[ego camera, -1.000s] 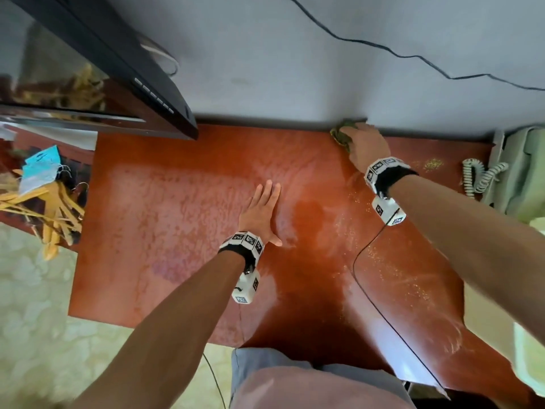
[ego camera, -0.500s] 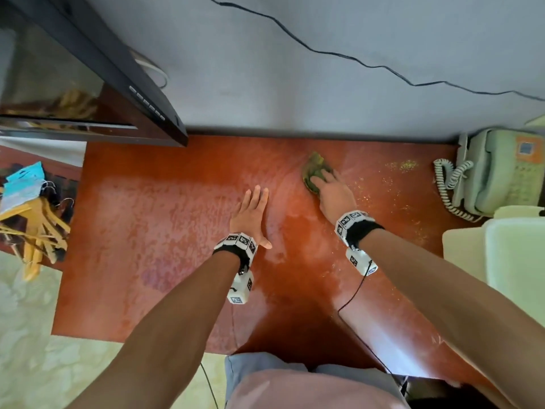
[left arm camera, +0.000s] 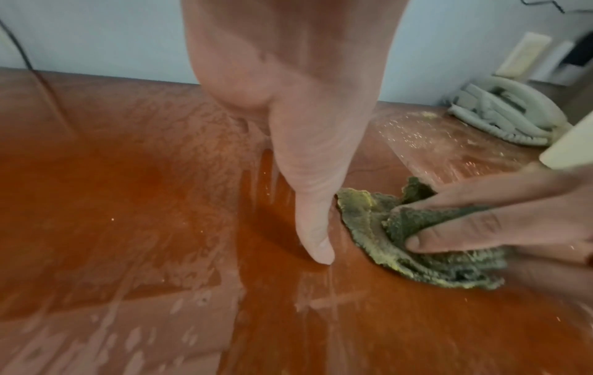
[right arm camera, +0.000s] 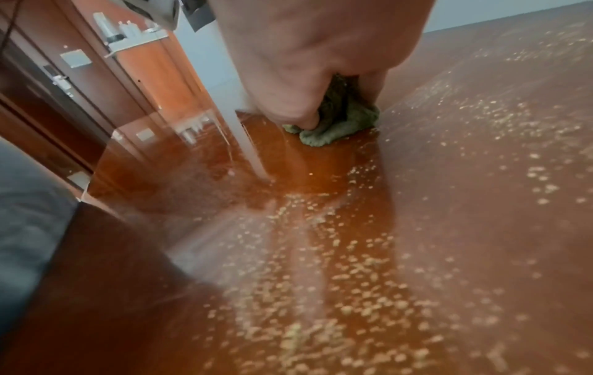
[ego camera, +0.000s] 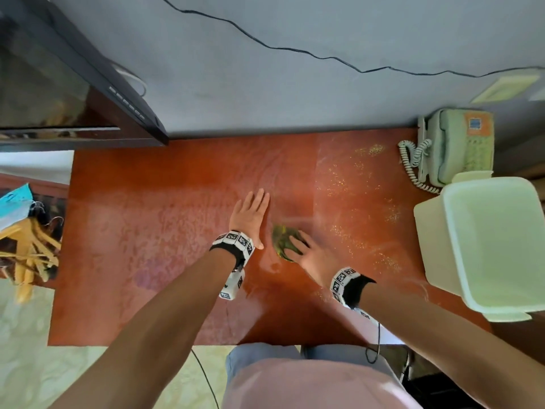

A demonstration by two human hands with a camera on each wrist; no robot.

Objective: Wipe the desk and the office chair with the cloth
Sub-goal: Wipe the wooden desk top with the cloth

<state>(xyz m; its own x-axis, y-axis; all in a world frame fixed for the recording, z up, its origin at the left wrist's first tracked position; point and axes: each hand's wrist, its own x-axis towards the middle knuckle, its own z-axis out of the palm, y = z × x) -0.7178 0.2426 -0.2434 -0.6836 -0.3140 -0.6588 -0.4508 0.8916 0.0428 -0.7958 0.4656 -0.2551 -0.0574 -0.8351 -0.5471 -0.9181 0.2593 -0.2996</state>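
The right hand bunches the green cloth under curled fingers at the centre of the head view, pinning it flat to the red-brown desk, while the left hand lies beside it with straight fingers, palm down, holding nothing. To wipe well here, I judge the cloth should stay pressed evenly and sweep in overlapping passes toward the right of the frame, where yellowish crumbs dot the surface; gathering them to one spot likely beats scattering them off the edge. The left wrist view shows the cloth crumpled, so spreading it wider would probably cover more per pass. Streaks of dried residue mark the left half of the desk and seem to need firmer rubbing. At the right edge a pale plastic bin and a telephone with a coiled cord sit on the desk and block wiping beneath them. A dark monitor overhangs the upper left corner. No office chair shows in any view.
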